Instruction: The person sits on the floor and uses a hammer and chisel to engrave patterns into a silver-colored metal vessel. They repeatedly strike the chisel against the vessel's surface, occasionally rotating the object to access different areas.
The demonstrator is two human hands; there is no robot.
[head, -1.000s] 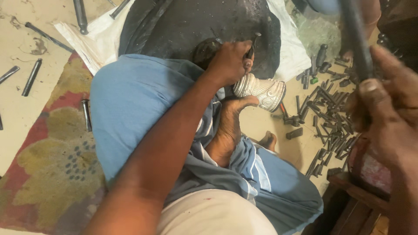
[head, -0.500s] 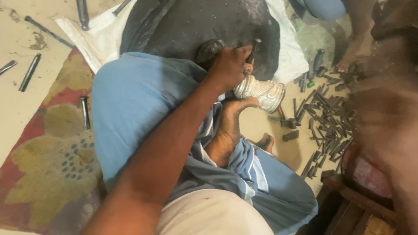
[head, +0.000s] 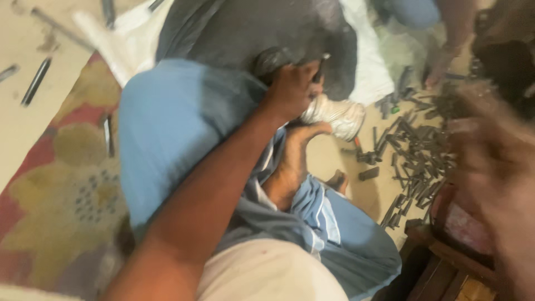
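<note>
My left hand reaches across my blue-trousered knee. Its fingers are closed on a dark round metal piece at the edge of a dark grey sack. A thin metal tip sticks up beside the fingers. Just under the hand a white plastic jar lies on its side, by my bare foot. My right hand is a brown blur at the right edge, over a pile of short dark metal rods. What it holds is lost in the blur.
Another person's hand reaches into the rod pile from the top right. A dark wooden stool stands at the lower right. A flowered rug lies to the left, with loose rods on the bare floor beyond it.
My right hand, which held a dark rod upright a second ago, has swept down and blurred. The view has shifted slightly. The left hand keeps its grip in the same spot.
</note>
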